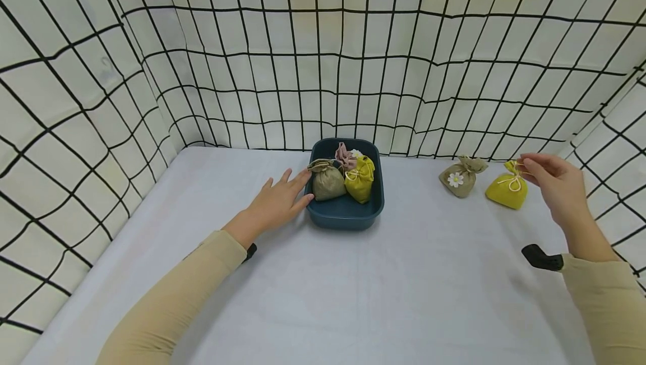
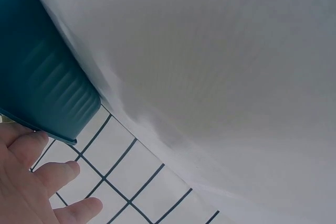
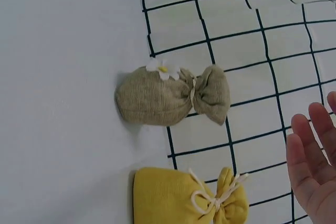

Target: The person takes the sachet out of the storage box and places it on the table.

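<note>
A dark blue plastic bin (image 1: 345,222) stands at the back middle of the table, with several small drawstring pouches in it. Against its left side rest the spread, straight fingers of my left hand (image 1: 275,203); in the left wrist view the fingertips touch the bin's rim. My right hand (image 1: 561,188) hovers beside the neck of a yellow pouch (image 1: 507,191) tied with a white cord. The right wrist view shows a gap between its loosely extended fingers and that pouch. Left of it sits a tan pouch (image 1: 459,179) with a white flower (image 3: 164,68).
Inside the bin are a tan pouch (image 1: 328,184), a yellow pouch (image 1: 360,183) and a pink pouch (image 1: 345,157). A black wire grid (image 1: 343,55) rises behind and beside the white-covered table (image 1: 353,297).
</note>
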`<state>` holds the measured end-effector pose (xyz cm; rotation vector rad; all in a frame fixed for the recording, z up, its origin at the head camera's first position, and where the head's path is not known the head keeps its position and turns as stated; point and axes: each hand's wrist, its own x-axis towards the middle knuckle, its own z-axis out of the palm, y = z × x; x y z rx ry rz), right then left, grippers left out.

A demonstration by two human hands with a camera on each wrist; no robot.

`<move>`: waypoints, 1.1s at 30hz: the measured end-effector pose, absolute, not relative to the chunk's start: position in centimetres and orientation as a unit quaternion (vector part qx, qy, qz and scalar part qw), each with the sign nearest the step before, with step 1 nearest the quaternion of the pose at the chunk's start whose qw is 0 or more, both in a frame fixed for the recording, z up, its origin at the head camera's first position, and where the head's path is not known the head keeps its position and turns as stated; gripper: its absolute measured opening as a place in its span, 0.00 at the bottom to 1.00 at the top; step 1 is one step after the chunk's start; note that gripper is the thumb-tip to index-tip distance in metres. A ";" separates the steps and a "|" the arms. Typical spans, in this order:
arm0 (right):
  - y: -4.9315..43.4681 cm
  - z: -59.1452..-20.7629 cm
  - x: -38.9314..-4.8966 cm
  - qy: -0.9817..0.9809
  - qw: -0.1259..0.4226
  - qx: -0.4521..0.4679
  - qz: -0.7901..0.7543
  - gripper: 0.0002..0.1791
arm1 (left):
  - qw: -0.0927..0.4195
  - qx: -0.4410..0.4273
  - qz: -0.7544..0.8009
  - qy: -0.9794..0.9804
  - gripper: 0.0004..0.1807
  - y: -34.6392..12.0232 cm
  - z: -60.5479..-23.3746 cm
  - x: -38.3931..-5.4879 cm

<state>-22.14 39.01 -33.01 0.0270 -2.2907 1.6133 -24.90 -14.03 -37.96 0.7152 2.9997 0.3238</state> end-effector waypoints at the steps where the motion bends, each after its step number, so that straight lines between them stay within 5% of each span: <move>1: 38.6 -32.9 -22.1 -0.799 0.169 0.016 0.576 0.08 | 0.020 0.231 0.105 0.967 0.37 -14.0 -38.0 -24.9; 33: 27.5 -32.8 -23.2 -0.806 0.091 0.159 0.563 0.14 | 0.023 0.228 0.107 0.967 0.37 -14.0 -37.9 -24.9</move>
